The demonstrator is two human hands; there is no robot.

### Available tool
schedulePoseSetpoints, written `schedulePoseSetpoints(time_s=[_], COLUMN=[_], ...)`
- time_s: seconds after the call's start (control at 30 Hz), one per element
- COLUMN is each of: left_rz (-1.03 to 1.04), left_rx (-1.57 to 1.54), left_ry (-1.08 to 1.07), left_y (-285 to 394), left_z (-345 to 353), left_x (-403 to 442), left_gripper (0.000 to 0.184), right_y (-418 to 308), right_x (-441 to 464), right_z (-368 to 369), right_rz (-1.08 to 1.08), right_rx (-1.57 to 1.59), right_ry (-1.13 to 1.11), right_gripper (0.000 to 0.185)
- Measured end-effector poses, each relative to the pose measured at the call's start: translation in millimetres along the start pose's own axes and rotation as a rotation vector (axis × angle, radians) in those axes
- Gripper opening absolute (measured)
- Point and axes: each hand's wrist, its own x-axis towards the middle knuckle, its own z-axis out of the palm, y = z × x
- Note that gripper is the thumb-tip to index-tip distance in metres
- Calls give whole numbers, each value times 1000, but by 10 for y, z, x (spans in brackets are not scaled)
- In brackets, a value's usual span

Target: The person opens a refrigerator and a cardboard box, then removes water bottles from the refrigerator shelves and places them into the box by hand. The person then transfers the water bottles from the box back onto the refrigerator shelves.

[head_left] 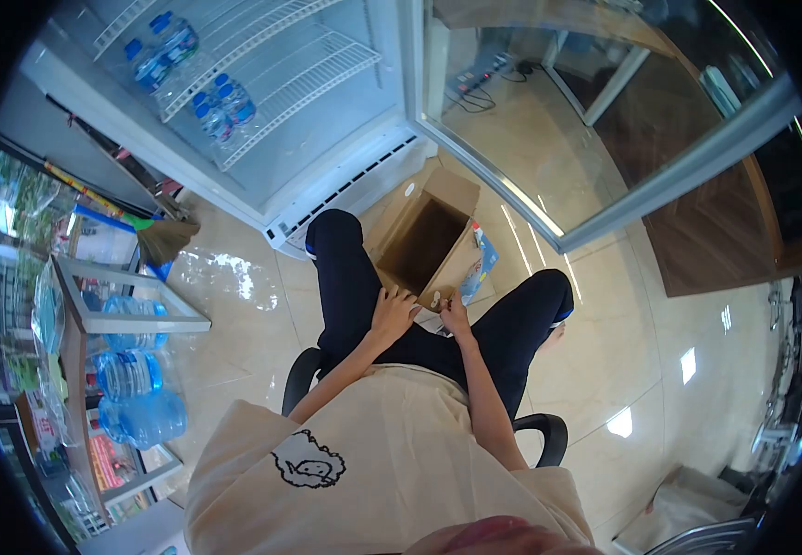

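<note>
Cardboard box (468, 191) stands on the tiled floor (234, 347) between your knees, its top open toward you, inside dark; contents, if any, can't be told. Your left hand (393, 315) lies at the box's near left edge, beside your thigh, fingers slightly bent and near one another; no grip can be made out. Your right hand (456, 315) is at the near right corner, fingers drawn in narrow against the cardboard; whether they pinch it, you cannot tell from here. A blue printed patch (483, 259) shows along the box's right side. Ahead, a white fridge (313, 176) with its glass door (512, 185) swung out to your right; small water bottles (225, 109) on wire shelves (313, 79). To your left, large blue jugs (142, 418) near a broom (166, 242).
</note>
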Motion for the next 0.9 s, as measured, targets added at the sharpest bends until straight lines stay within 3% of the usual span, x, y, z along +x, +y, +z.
schedulePoseSetpoints(time_s=[0.1,0.23,0.33,0.43,0.53,0.7,0.9], left_rz=[-51,-123,-156,-206,-235,-256,-263], left_rx=[18,82,28,8,-42,-163,-162], left_ry=[25,-2,28,-149,-179,-79,148], left_y=[-136,-294,-407,-500,-592,-727,-756], left_z=[-26,-94,-129,-192,-233,-301,-443], left_x=[-151,-298,-434,-519,-642,-849,-1121], left_gripper=[29,28,31,36,41,44,41], right_y=[-140,-446,-633,-612,-738,-1132,-1308], right_x=[12,-6,5,63,47,-10,-129], right_z=[119,251,313,529,629,635,804], right_rz=[-45,-15,-10,-94,-185,-468,-482], right_rx=[-31,159,59,-45,-21,47,76], right_ry=[-44,-185,-264,-250,-279,-302,-256], right_gripper=[30,27,28,20,13,9,13])
